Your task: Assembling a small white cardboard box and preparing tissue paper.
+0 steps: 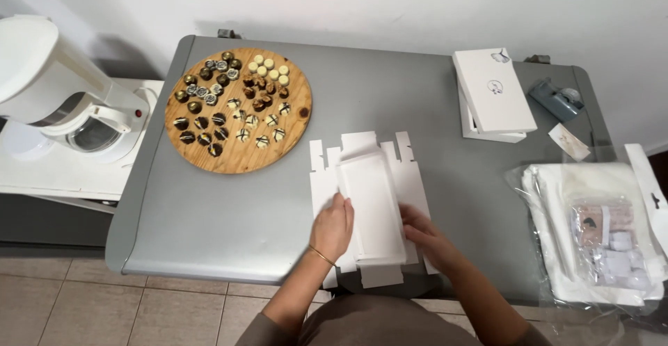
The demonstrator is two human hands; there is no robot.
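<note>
White plastic kitchen appliance sits far left off the grey metal table, then a round wooden board covered with dark and white chocolates at the table's back left. Centre front: flat unfolded white cardboard box blank, left hand pressed flat on its left flap, fingers spread, gripping nothing; right hand touches its right edge, curl unclear. Right: closed white rectangular boxes stacked, clear plastic bags of white packaging.
</note>
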